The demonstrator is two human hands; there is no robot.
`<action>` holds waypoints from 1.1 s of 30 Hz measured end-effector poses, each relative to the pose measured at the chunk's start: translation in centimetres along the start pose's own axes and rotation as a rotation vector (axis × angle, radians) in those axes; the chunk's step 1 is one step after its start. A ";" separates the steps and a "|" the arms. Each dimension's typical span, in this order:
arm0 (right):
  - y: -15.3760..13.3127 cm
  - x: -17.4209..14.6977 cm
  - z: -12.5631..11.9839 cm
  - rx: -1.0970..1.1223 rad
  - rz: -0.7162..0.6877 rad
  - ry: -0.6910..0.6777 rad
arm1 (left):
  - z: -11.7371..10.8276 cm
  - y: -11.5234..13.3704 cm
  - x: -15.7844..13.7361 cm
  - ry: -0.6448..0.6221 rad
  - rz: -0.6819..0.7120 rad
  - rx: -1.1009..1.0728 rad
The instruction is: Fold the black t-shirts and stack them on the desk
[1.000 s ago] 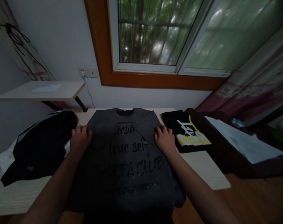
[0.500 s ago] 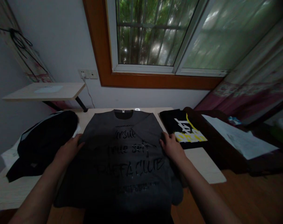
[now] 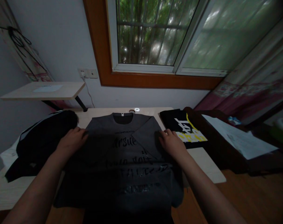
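A dark grey T-shirt (image 3: 124,149) with glossy black lettering lies front side up on the table, collar toward the window. Its lower part hangs over the near edge, and the cloth buckles across the middle lines of print. At the shirt's left side my left hand (image 3: 72,140) is closed on the fabric near the sleeve. On the opposite side my right hand (image 3: 172,143) grips the other sleeve area with curled fingers. Both thumbs and part of the fingertips are hard to make out against the dark cloth.
A black folded garment (image 3: 170,118) with white and yellow print lies right of the shirt. Dark clothing (image 3: 48,133) is heaped at left on the pale table (image 3: 205,163), below a small raised shelf (image 3: 42,90). A brown sofa-like piece (image 3: 216,140) holds a pale sheet (image 3: 237,135).
The shirt's collar has slid a little toward me, and its printed middle has bunched into folds. My left hand has shifted up and right; my right hand is slightly higher.
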State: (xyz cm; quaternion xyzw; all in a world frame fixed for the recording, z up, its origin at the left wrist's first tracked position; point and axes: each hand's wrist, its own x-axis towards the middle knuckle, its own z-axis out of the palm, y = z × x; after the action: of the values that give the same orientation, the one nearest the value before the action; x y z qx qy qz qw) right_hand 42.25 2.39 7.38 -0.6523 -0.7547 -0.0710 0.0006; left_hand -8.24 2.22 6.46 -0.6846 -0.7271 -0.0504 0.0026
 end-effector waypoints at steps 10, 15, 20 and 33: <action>-5.9 10.3 2.1 0.196 -0.233 0.103 | 3.4 7.5 7.8 -0.041 0.253 -0.007; -5.4 13.6 2.7 0.151 -0.148 0.051 | 3.2 7.0 9.5 -0.002 0.172 0.012; -2.6 15.6 3.0 0.154 -0.058 0.042 | 3.0 4.0 11.1 0.148 0.078 0.053; 3.2 19.7 2.9 0.371 0.111 -0.356 | 4.2 -1.6 16.1 -0.268 -0.153 -0.179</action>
State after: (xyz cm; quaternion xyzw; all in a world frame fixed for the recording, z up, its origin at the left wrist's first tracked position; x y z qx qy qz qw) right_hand 42.76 22.52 6.67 -0.6836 -0.7061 0.1844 -0.0086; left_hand -10.59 18.46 3.36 -0.6253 -0.7637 -0.0230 -0.1591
